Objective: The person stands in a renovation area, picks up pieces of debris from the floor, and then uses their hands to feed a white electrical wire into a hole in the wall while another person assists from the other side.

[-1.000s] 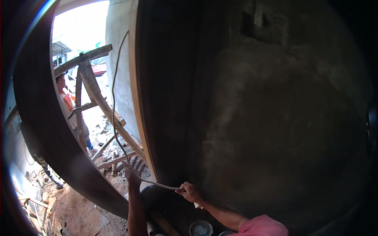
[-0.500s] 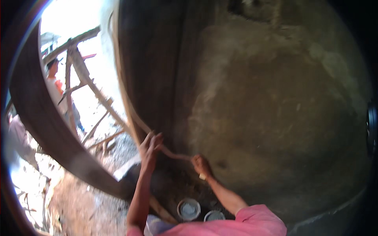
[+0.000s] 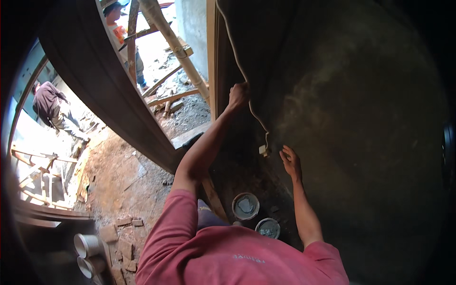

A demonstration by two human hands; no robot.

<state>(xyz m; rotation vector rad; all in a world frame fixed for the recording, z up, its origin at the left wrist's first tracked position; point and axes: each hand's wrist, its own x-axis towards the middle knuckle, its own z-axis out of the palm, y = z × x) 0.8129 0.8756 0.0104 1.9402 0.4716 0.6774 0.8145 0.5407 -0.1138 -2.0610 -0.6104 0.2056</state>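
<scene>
My left hand, raised beside the wooden door frame, is closed around a pale cord. The cord comes down from above, passes the hand and hangs in a wavy line along the dark wall. At its lower end dangles a small cream-coloured block, too small to name for certain. Just right of that block is my right hand, with its fingers apart and nothing in it. A narrow gap separates the two.
Two round buckets of grey wet mix, one beside the other, stand below my hands. A grey plastered wall rises on the right. Left, past the frame, are bamboo poles, rubble, brick pieces, white buckets and two people.
My right hand has let go of the cord and opened; the block now hangs free. My left hand, its fingers loosely spread before, has closed on the cord. The view has shifted.
</scene>
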